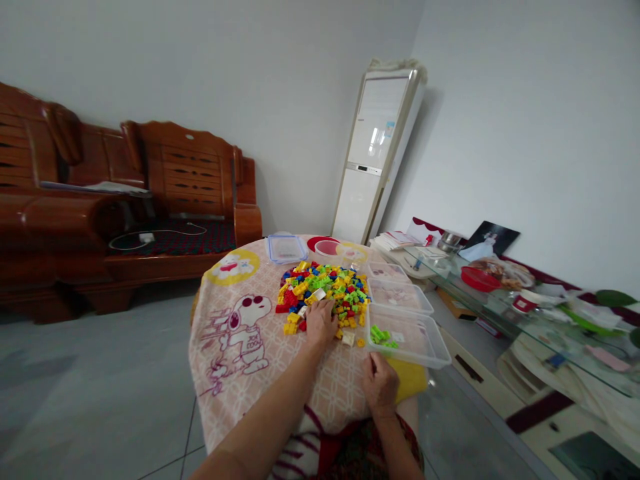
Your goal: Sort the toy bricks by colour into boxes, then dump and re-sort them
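Note:
A heap of small toy building blocks in yellow, green, red, blue and white lies on the cloth-covered round table. My left hand rests on the near edge of the heap, its fingers apart and reaching over the blocks; its fingertips are partly hidden. Just beyond them is a white block. My right hand is closed near the table's front edge, and whatever its curled fingers may hold is hidden. In front of it stands a clear plastic tray with several green blocks at its left end.
Two more clear trays stand behind the first. A blue-rimmed clear container and a red round item lie at the table's far side. A cluttered glass-topped stand is on the right, and a wooden sofa on the left.

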A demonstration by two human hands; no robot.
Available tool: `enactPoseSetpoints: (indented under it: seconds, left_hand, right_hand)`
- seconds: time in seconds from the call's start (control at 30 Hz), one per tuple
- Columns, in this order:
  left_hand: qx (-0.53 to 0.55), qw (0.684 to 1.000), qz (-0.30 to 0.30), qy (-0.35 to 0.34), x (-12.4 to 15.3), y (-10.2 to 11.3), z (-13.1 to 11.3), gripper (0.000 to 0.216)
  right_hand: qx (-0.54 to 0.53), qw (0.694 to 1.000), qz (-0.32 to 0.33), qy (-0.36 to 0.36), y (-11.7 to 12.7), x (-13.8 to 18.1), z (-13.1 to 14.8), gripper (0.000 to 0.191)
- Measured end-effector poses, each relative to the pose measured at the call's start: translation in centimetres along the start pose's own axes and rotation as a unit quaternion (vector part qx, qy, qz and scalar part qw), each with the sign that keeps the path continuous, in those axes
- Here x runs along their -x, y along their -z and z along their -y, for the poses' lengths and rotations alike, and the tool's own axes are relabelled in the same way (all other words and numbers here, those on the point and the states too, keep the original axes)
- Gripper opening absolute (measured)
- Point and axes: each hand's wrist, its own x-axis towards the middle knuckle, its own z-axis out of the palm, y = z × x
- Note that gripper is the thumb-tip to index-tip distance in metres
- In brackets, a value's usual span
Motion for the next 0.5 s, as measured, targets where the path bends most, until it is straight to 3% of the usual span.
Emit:
enactPoseSetpoints:
  seconds: [0.23,0.33,0.5]
  left_hand:
    - [0.006,1.000,0.015,-0.004,0.0,0.2,-0.3,0.033]
    - [0.041,0.999,-0.018,-0.011,-0.1,0.0,0.0,0.032]
    - [0.192,0.975,-0.088,-0.062,-0.1,-0.8,0.2,0.032]
  right_hand:
    - [0.002,1.000,0.006,-0.009,0.0,0.0,0.0,0.039]
    - [0.004,1.000,0.003,-0.007,0.0,0.0,0.1,0.039]
    - [0.002,1.000,0.005,-0.012,0.1,0.0,0.2,0.040]
